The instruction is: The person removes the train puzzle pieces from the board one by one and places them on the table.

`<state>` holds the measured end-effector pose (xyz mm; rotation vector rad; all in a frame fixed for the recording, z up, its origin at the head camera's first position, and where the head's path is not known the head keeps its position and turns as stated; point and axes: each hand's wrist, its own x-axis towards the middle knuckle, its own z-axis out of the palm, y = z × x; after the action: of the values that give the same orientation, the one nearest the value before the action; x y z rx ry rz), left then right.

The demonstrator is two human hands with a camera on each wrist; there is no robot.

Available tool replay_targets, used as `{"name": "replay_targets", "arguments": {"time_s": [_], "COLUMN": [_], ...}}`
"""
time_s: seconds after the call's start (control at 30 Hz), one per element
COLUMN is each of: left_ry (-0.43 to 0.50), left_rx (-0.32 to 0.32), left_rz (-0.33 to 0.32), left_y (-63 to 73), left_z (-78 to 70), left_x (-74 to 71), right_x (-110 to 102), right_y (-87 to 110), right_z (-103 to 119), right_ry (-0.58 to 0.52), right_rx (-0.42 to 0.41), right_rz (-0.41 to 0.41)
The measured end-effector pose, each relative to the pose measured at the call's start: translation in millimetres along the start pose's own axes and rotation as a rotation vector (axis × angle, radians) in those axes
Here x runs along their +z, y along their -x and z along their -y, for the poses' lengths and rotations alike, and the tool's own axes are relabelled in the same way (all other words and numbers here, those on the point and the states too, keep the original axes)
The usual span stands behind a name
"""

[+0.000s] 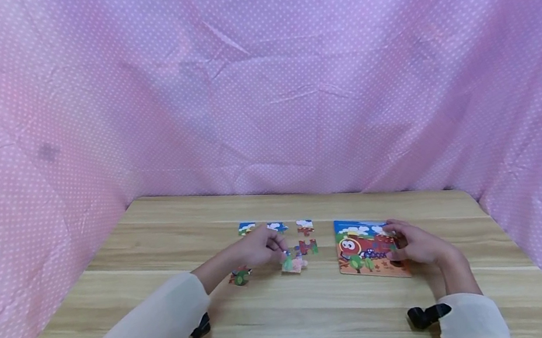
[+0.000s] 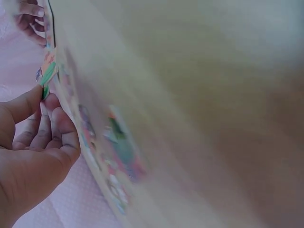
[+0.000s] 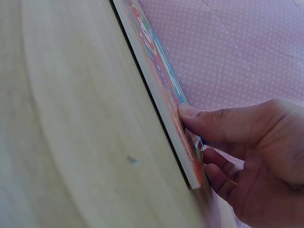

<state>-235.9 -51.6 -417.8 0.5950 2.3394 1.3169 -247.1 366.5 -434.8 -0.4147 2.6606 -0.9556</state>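
My left hand (image 1: pixel 258 246) pinches a jigsaw piece (image 1: pixel 294 264) between thumb and fingertips. Orange and green show on that piece in the left wrist view, where it is raised off the table. To the right lies a square puzzle board (image 1: pixel 372 271) with a red cartoon train, trees and clouds. My right hand (image 1: pixel 421 244) holds the board by its right side, the thumb on its printed face and the fingers curled at the edge. In the right wrist view the board's thick pale edge (image 3: pixel 156 99) shows, flat on the table.
Loose jigsaw pieces lie around the left hand: a cloud-and-red piece (image 1: pixel 305 227), a red-and-green piece (image 1: pixel 309 247), a blue cloud piece (image 1: pixel 277 227) and a tree piece (image 1: pixel 240 277). The wooden table (image 1: pixel 286 332) ends at a pink dotted curtain (image 1: pixel 261 105).
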Motion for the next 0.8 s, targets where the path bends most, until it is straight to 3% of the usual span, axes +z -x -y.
{"name": "replay_targets", "arguments": {"time_s": [0.17, 0.37, 0.6, 0.8], "left_ry": [-0.012, -0.070, -0.271, -0.319], "left_rx": [-0.029, -0.033, 0.059, 0.104], "left_rz": [-0.024, -0.048, -0.069, -0.060], "left_y": [17.4, 30.3, 31.4, 30.1], "left_z": [17.3, 26.8, 22.8, 20.8], "left_x": [-5.1, -10.1, -6.0, -2.3], "right_x": [0, 1, 1, 2], "right_y": [-0.3, 0.3, 0.6, -0.9], "right_z": [-1, 1, 1, 1], "right_ry": [0.004, -0.001, -0.018, -0.023], "right_rx": [0.004, 0.006, 0.013, 0.026], "right_rz": [-0.005, -0.009, -0.010, -0.011]}}
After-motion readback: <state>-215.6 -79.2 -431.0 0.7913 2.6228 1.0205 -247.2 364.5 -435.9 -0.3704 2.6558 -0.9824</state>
